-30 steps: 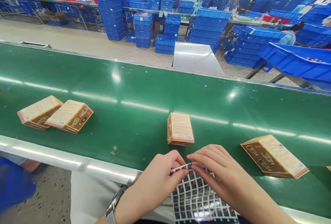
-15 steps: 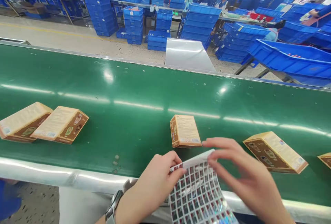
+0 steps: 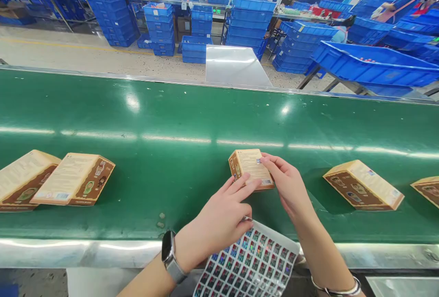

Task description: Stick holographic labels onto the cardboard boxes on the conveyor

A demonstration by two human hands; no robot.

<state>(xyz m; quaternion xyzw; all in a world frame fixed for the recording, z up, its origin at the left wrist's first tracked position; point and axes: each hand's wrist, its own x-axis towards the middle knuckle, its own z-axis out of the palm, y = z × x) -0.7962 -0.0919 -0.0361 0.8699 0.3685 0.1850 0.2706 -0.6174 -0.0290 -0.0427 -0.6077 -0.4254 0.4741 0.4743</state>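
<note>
My left hand [image 3: 222, 217], with a watch on its wrist, pinches the top edge of a sheet of small shiny stickers [image 3: 254, 260] between thumb and curled fingers. Its stretched index and middle fingers rest on the lower front of a small brown and cream box [image 3: 252, 162] lying on the green belt. My right hand [image 3: 286, 180] is at the box's upper right, thumb and finger pinched on a small sticker [image 3: 259, 161] at the printed cream face. Whether the sticker is fully down on the face I cannot tell.
Two overlapping boxes [image 3: 73, 178] lie on the green conveyor belt [image 3: 164, 109] at left; another box [image 3: 363, 185] is at right, one more at the edge. A metal rail [image 3: 113, 253] runs along the near side. Beyond stand stacked blue crates [image 3: 252, 22] and a co-worker [image 3: 404, 6].
My right hand has left the sheet and moved up to the box with a sticker. My left hand has reached forward onto the box, and the sheet hangs lower.
</note>
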